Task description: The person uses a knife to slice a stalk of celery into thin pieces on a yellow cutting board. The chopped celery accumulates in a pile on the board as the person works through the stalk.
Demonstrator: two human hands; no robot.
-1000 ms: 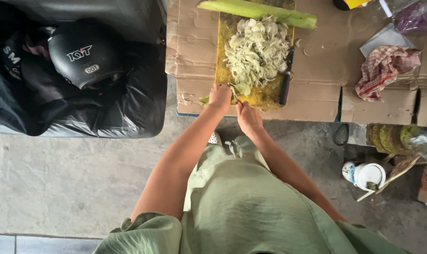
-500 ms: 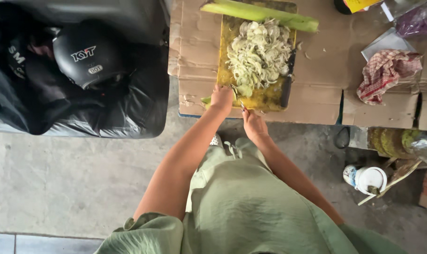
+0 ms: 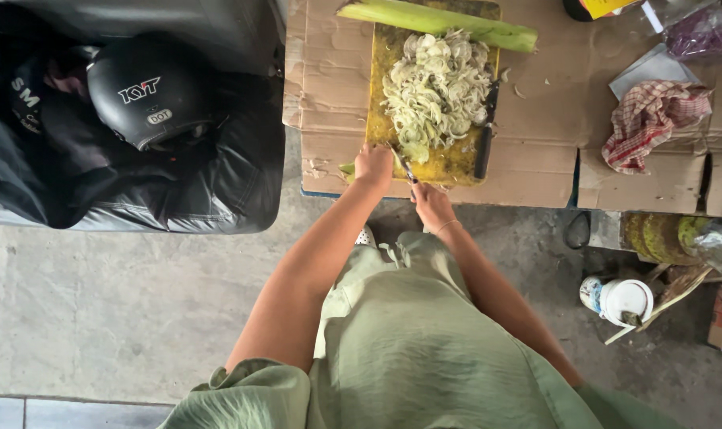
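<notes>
A yellow cutting board (image 3: pixel 456 163) lies on flattened cardboard (image 3: pixel 329 87) and carries a heap of pale sliced vegetable (image 3: pixel 436 91). My left hand (image 3: pixel 373 165) presses a green stalk piece (image 3: pixel 347 168) at the board's near left corner. My right hand (image 3: pixel 431 205) grips a small knife (image 3: pixel 405 167) whose blade points up onto the board beside my left hand. A long green stalk (image 3: pixel 440 22) lies across the board's far end. A second, dark-handled knife (image 3: pixel 485 131) rests along the board's right edge.
A black helmet (image 3: pixel 146 95) sits on dark bags at the left. A red checked cloth (image 3: pixel 651 119) lies on the cardboard at right. A white lidded pot (image 3: pixel 621 300) and a bag of greens (image 3: pixel 671 237) stand on the concrete floor at lower right.
My right hand has drawn back slightly toward me while the left hand stays on the stalk piece. The view has shifted a little to the right.
</notes>
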